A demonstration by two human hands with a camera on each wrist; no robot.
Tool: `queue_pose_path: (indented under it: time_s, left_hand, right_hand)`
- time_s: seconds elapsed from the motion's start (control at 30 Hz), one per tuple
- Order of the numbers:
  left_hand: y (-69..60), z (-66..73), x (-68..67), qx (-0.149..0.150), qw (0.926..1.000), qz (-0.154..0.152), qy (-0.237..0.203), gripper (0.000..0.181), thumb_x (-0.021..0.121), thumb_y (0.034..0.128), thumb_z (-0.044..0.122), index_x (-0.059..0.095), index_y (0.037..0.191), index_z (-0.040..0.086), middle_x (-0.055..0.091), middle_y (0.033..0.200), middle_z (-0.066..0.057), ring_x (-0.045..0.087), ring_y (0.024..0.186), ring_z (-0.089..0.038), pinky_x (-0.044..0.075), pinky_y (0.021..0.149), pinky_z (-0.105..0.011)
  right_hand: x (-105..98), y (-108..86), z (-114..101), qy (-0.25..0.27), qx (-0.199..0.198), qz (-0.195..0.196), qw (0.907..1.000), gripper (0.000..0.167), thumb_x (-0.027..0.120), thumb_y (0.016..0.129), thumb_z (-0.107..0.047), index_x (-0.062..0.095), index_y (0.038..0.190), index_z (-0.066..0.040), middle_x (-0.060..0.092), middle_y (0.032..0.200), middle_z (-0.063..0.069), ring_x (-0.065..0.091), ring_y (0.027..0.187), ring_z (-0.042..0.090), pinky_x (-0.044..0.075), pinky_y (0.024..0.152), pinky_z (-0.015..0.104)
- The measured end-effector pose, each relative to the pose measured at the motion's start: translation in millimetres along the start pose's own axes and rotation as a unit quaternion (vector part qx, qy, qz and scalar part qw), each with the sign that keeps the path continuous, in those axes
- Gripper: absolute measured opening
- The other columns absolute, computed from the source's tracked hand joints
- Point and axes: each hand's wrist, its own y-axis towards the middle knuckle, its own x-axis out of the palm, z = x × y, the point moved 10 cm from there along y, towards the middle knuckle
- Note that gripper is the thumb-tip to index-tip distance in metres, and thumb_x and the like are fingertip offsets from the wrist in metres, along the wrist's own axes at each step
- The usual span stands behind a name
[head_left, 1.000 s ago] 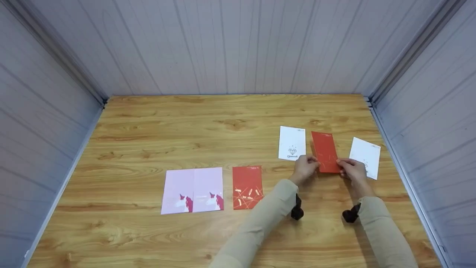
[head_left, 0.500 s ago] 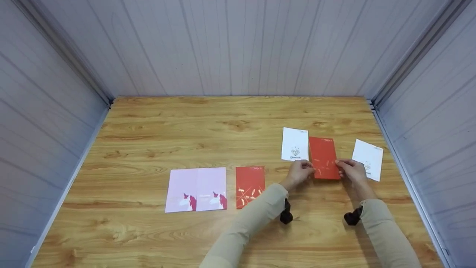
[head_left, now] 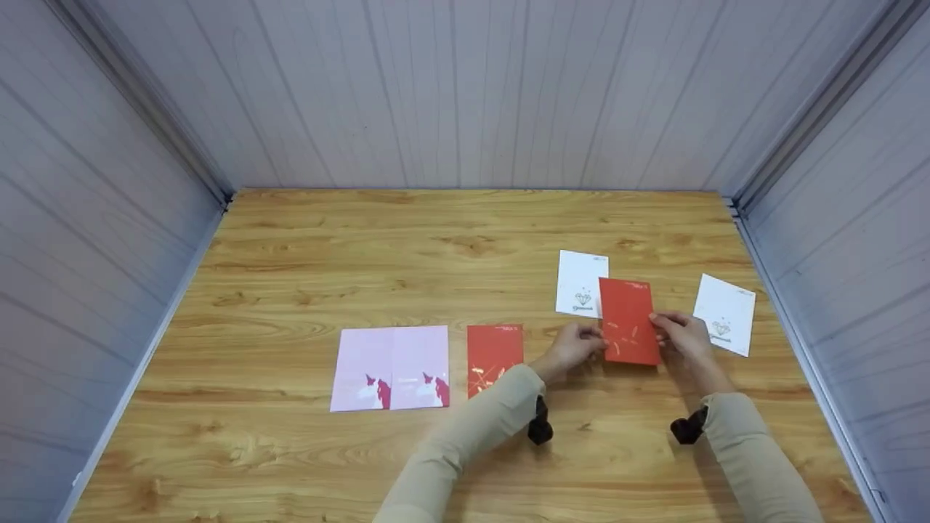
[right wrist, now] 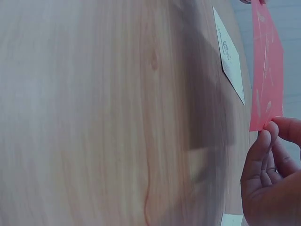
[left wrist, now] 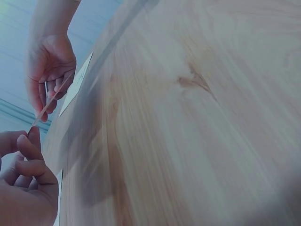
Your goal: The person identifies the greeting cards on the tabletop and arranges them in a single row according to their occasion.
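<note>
A flat red card (head_left: 629,319) with a gold line pattern hangs between both hands, raised over the table with its shadow below. My left hand (head_left: 574,346) pinches its left edge near the lower corner. At the right edge my right hand (head_left: 686,338) grips it between thumb and fingers, as the right wrist view also shows with the red card (right wrist: 269,70). The left wrist view has the card nearly edge-on. Behind it is a white card (head_left: 581,283) with a diamond drawing, its corner partly covered. Another white card (head_left: 725,314) lies just beyond my right hand.
To the left lie two pink cards (head_left: 367,359) side by side, with a unicorn print. Next to them a second red card (head_left: 495,352) is partly covered by my left sleeve (head_left: 465,425). Pale panel walls (head_left: 450,94) bound the wooden table (head_left: 290,465) at the back and sides.
Both hands have brought the red card left and nearer the person, and it now overlaps the left white card in view. The whole head view has shifted slightly. The other cards lie still.
</note>
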Motion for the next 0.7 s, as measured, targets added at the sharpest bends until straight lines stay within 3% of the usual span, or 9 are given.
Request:
queue_pose_path:
  time_s: [0.2,0.33,0.53,0.7]
  left_hand:
    - [-8.9,-5.5,-9.6,-0.009,0.9996,-0.021,0.015,0.005,0.06,0.0826,0.003,0.061,0.082,-0.002,0.059,0.068,-0.005,0.051,0.058,-0.019,0.043,0.054,-0.03]
    - [-15.0,-7.5,-16.7,-0.01,0.9992,-0.031,0.023,0.005,0.059,0.0831,0.005,0.059,0.086,0.001,0.06,0.071,-0.009,0.052,0.058,-0.023,0.042,0.05,-0.029]
    - [-23.4,-10.3,-28.6,-0.015,0.9992,-0.031,0.021,0.018,0.061,0.0814,0.006,0.054,0.097,0.009,0.06,0.077,-0.022,0.053,0.058,-0.027,0.041,0.047,-0.032]
    - [-26.4,-11.6,-41.5,-0.011,0.9997,-0.015,0.017,0.025,0.062,0.0805,0.004,0.052,0.103,0.009,0.06,0.076,-0.017,0.053,0.06,-0.027,0.042,0.049,-0.031]
  right_hand:
    - [8,12.5,19,0.091,0.014,-0.021,0.9955,0.036,0.074,0.07,-0.027,0.059,0.095,-0.005,0.058,0.073,0.002,0.054,0.058,0.009,0.046,0.052,0.022]
    - [20,9.9,24,0.134,0.032,-0.038,0.9897,0.037,0.076,0.069,-0.025,0.059,0.095,-0.006,0.057,0.072,0.002,0.053,0.058,0.009,0.045,0.051,0.021]
    - [38,-3.7,13,0.113,0.015,-0.059,0.9917,0.023,0.069,0.077,-0.021,0.06,0.093,-0.008,0.056,0.074,0.002,0.052,0.06,0.009,0.045,0.056,0.022]
    - [48,-7.7,9,0.063,0.013,-0.067,0.9957,0.024,0.066,0.08,-0.023,0.059,0.097,-0.008,0.057,0.076,0.001,0.053,0.062,0.009,0.046,0.06,0.024]
